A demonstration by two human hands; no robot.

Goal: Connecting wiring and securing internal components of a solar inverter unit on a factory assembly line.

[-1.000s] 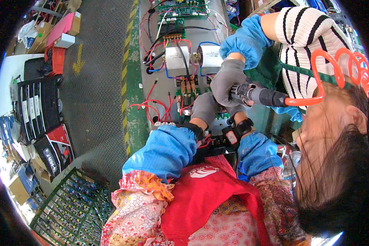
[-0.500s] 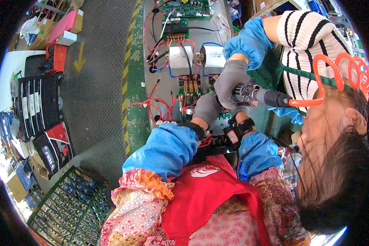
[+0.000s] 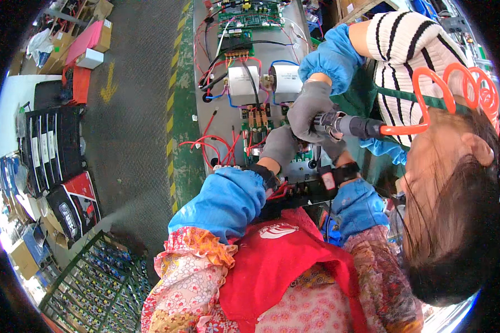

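Note:
My left hand, in a grey glove, reaches over the green circuit board at the near end of a long metal panel. Its fingertips are hidden beside a co-worker's hand. My right hand, also gloved in grey, comes in at the right of the same spot. Most of it lies behind the co-worker's hand, so its fingers do not show. The co-worker's gloved hand grips a dark air tool with an orange coiled hose, just above my hands.
Loose red wires stick up left of my left hand. Two white cylindrical capacitors sit farther up the panel. The co-worker leans in close from the right. A green rack of small parts stands at lower left, beside the walkway.
The co-worker's hand and the air tool have shifted slightly left. My right wrist has moved a little to the right. My left hand stays over nearly the same spot.

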